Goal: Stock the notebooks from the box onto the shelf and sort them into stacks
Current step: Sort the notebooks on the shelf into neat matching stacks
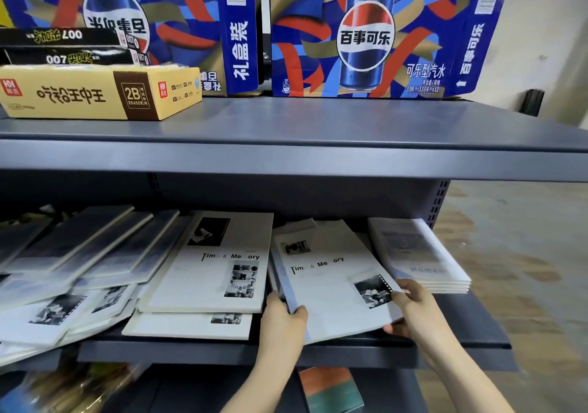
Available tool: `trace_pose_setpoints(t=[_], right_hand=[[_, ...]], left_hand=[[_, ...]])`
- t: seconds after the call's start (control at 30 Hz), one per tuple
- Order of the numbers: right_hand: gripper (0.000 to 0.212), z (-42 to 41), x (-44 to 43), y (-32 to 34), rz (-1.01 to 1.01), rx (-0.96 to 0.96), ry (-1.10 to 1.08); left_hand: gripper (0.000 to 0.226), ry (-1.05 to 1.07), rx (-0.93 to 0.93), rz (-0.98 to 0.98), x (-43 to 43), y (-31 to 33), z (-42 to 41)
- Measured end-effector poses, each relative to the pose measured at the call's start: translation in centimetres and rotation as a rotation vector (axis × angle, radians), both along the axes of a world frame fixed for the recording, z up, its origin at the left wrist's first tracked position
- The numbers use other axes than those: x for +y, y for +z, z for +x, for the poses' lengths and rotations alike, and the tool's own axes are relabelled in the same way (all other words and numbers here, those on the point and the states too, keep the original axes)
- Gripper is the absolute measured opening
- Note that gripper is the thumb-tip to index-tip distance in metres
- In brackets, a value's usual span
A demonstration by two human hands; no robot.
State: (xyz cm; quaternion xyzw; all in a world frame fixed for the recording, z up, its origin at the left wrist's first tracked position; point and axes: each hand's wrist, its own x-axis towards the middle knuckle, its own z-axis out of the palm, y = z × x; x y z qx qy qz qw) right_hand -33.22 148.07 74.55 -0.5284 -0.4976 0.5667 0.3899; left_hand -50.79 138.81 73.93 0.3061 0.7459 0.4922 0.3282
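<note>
A white "Time & Memory" notebook (331, 282) lies tilted on the lower shelf (471, 320), its near edge sticking out past the shelf front. My left hand (283, 320) grips its near left corner and my right hand (413, 311) grips its near right edge. Left of it rests a second "Time & Memory" notebook (213, 266) on top of another white one (187, 325). A neat stack of pale notebooks (416, 253) sits at the right end. Further left, dark-covered and white notebooks (79, 263) lie in a loose overlapping spread.
The upper shelf (286, 126) carries two large blue Pepsi cartons (366, 31), a yellow 2B eraser box (98, 91) and black 007 boxes (60, 46). Below the lower shelf an orange-and-teal item (331, 387) shows. Bare concrete floor lies to the right.
</note>
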Motion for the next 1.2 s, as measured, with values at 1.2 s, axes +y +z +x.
trace_pose_setpoints(t=[1.2], right_hand=[[0.012, -17.5, -4.8, 0.1, 0.251, -0.275, 0.353]], left_hand=[[0.037, 0.165, 0.469, -0.029, -5.4, 2.8, -19.1]])
